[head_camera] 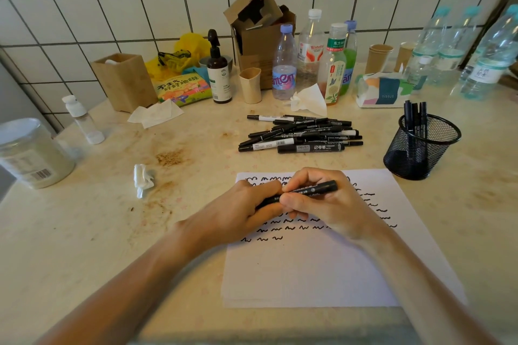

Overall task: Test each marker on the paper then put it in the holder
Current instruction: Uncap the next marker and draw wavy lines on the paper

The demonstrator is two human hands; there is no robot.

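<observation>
A black marker (322, 187) lies level between both hands above the white paper (322, 269). My left hand (244, 210) grips its left end and my right hand (328, 204) grips its middle. Rows of black squiggles cover the upper part of the paper. Behind the paper lies a pile of several black markers (301, 133). The black mesh holder (420, 145) stands at the right with a few markers upright in it.
A crumpled tissue (143, 179) lies left of the paper. At the back stand a wooden box (123, 81), a pump bottle (217, 70), a cardboard box (260, 33), several drink bottles (284, 64) and a tissue pack (384, 89). A white tub (30, 151) sits far left.
</observation>
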